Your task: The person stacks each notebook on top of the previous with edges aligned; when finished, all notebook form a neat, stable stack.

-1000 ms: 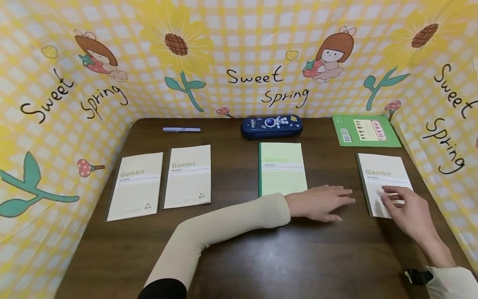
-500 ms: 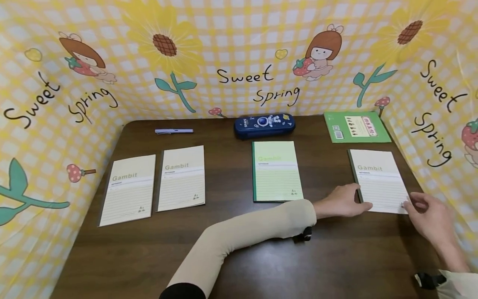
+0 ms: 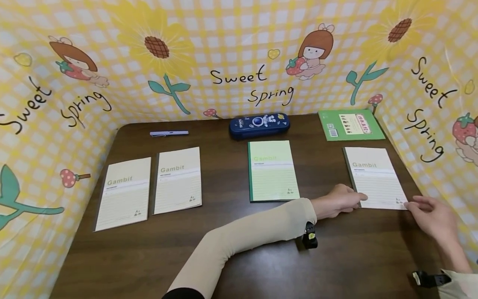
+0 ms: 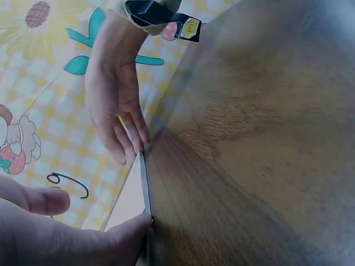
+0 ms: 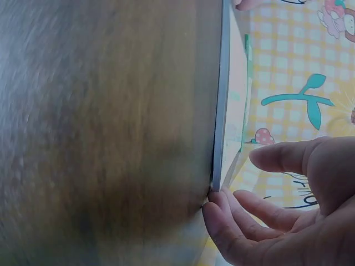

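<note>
A white Gambit notebook with a dark spine (image 3: 373,172) lies at the right of the table. My left hand (image 3: 336,201) pinches its lower left corner, with one fingertip on the cover and the other fingers curled beside it. In the left wrist view a digit of that hand meets the thin near edge of the notebook (image 4: 130,191). My right hand (image 3: 433,216) touches the lower right corner with its fingertips. Seen from the right wrist, those fingers (image 5: 219,221) rest against the corner while another finger stands apart. The notebook's underside is hidden.
A green-covered Gambit notebook (image 3: 273,178) lies mid-table, with two white ones (image 3: 123,193) to the left. Along the back are a lavender pen (image 3: 169,133), a navy space pencil case (image 3: 259,126) and a green book (image 3: 352,125). A yellow checked cloth (image 3: 216,37) walls the table.
My left hand has moved right from above the table to the notebook's left corner. The right hand has shifted from over the cover to the right corner. The head view has turned right.
</note>
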`<state>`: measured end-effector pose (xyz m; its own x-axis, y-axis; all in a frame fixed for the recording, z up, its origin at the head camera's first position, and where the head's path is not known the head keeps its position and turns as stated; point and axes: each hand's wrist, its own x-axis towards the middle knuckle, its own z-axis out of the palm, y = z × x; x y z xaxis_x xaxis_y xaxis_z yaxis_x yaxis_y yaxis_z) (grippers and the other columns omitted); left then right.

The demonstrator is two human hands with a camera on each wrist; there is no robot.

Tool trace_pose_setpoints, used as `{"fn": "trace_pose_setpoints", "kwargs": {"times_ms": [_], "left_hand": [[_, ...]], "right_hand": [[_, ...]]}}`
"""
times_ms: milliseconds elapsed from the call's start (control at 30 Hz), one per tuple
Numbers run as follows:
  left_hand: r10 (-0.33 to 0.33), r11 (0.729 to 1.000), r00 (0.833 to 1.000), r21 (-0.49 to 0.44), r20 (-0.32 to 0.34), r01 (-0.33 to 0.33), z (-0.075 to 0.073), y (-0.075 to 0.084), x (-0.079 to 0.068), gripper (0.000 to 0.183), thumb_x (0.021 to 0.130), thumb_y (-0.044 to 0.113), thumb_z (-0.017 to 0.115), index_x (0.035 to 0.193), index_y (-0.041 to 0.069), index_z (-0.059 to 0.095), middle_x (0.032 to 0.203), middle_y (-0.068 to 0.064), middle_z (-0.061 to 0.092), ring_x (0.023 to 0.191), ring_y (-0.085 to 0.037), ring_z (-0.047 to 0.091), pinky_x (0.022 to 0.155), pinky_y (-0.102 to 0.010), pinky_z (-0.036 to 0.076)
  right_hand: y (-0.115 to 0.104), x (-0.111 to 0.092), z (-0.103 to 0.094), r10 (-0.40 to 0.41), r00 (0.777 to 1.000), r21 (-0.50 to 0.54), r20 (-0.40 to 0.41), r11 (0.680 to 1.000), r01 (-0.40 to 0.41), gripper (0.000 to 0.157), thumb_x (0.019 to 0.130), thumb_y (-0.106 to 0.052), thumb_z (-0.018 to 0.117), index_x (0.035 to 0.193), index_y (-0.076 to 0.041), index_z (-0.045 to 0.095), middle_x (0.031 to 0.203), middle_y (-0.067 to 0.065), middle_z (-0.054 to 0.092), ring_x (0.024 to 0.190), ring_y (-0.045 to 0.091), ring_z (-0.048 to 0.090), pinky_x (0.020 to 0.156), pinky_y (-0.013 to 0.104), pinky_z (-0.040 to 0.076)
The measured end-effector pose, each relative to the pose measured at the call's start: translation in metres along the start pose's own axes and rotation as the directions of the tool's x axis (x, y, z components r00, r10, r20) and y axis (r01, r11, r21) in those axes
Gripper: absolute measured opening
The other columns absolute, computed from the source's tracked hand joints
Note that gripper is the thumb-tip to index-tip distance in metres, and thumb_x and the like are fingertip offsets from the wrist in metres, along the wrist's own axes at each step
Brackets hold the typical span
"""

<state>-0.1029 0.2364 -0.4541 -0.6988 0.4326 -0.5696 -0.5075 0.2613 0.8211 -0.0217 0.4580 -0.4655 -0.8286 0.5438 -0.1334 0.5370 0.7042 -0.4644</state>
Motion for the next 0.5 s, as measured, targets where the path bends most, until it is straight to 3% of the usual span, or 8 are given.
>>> {"fn": "trace_pose_setpoints", "kwargs": {"times_ms": [67,100,167,233,300,400,500], "left_hand": [[-0.022,0.998,1.000,-0.063,0.008,0.023,0.001,0.001,0.001,0.021,0.094,0.011,0.074,0.094,-0.009,0.068,0.099,-0.013,0.071,0.099,-0.028,0.074,0.098,-0.043,0.061],[-0.033,0.995,0.999,-0.093,0.012,0.034,0.002,0.001,0.001,0.022,0.095,0.011,0.074,0.099,-0.010,0.068,0.101,-0.014,0.070,0.100,-0.029,0.074,0.099,-0.044,0.060],[-0.060,0.986,0.998,-0.152,0.012,0.061,0.003,0.001,0.002,0.022,0.095,0.009,0.072,0.105,-0.010,0.067,0.101,-0.015,0.069,0.102,-0.032,0.073,0.101,-0.047,0.059],[-0.085,0.976,0.996,-0.201,0.002,0.084,0.004,0.001,0.003,0.022,0.095,0.006,0.071,0.109,-0.009,0.065,0.097,-0.018,0.067,0.104,-0.036,0.072,0.103,-0.050,0.058],[-0.109,0.965,0.994,-0.238,0.002,0.107,0.005,0.000,0.004,0.020,0.095,0.005,0.070,0.109,-0.008,0.063,0.094,-0.020,0.064,0.106,-0.039,0.070,0.104,-0.053,0.056],[-0.143,0.953,0.990,-0.270,0.007,0.139,0.007,0.001,0.005,0.020,0.095,0.004,0.070,0.109,-0.006,0.061,0.096,-0.021,0.062,0.105,-0.040,0.067,0.105,-0.055,0.055],[-0.171,0.944,0.985,-0.286,0.005,0.166,0.009,0.003,0.006,0.024,0.094,0.005,0.069,0.115,-0.003,0.058,0.100,-0.021,0.060,0.104,-0.038,0.063,0.105,-0.057,0.055]], "right_hand": [[0.000,0.000,-0.001,0.051,0.998,0.013,0.027,0.999,-0.051,0.057,0.101,-0.028,0.062,0.138,0.015,0.054,0.133,0.041,0.059,0.097,0.043,0.067,0.059,0.023,0.039],[0.001,0.001,-0.001,0.073,0.996,0.022,0.041,0.997,-0.074,0.058,0.102,-0.029,0.062,0.139,0.015,0.052,0.133,0.041,0.058,0.098,0.045,0.067,0.058,0.023,0.041],[0.004,0.003,-0.001,0.110,0.991,0.059,0.073,0.992,-0.114,0.061,0.101,-0.029,0.063,0.141,0.016,0.051,0.129,0.041,0.061,0.082,0.030,0.072,0.057,0.022,0.044],[0.007,0.005,-0.001,0.130,0.986,0.105,0.105,0.984,-0.141,0.062,0.101,-0.028,0.064,0.141,0.017,0.050,0.110,0.040,0.069,0.064,0.008,0.066,0.054,0.021,0.049],[0.010,0.009,-0.001,0.158,0.977,0.178,0.143,0.967,-0.183,0.064,0.100,-0.026,0.066,0.143,0.019,0.048,0.084,0.023,0.073,0.055,-0.010,0.055,0.053,0.020,0.053],[0.015,0.013,-0.001,0.191,0.961,0.247,0.199,0.940,-0.237,0.068,0.100,-0.024,0.066,0.146,0.020,0.043,0.074,-0.011,0.066,0.055,-0.013,0.056,0.055,0.020,0.056],[0.019,0.016,-0.001,0.190,0.953,0.294,0.236,0.921,-0.257,0.069,0.101,-0.023,0.066,0.149,0.020,0.040,0.071,-0.022,0.062,0.057,-0.014,0.058,0.057,0.018,0.057]]}}
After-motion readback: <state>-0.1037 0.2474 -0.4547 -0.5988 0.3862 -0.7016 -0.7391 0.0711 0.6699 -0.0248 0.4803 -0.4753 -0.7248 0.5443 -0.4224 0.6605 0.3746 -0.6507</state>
